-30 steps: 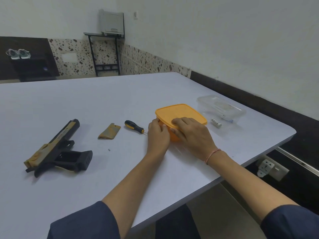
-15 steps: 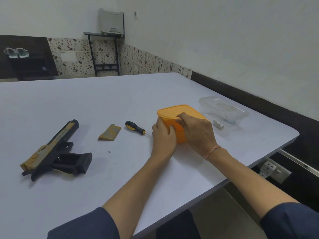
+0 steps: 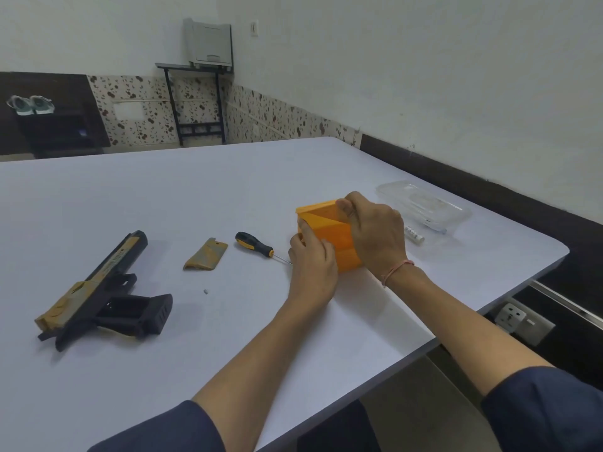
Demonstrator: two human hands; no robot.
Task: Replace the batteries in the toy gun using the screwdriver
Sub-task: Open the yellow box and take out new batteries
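We look across a large white table (image 3: 163, 197) with rounded corners, set near a corner of the room. Behind it rise plain white walls (image 3: 424, 76); along their foot we see a band of speckled tile (image 3: 261, 115), which gives way to a dark strip (image 3: 456, 177) on the right. In the corner stands a slim black-framed stand (image 3: 187, 65) carrying a grey box-like device (image 3: 208, 44), with a small wall switch (image 3: 255, 27) beside it. At far left we find pale shoes (image 3: 31, 104) on dark furniture (image 3: 58, 132). Below the table's right edge sits a white socket (image 3: 514, 318). The light is soft and even
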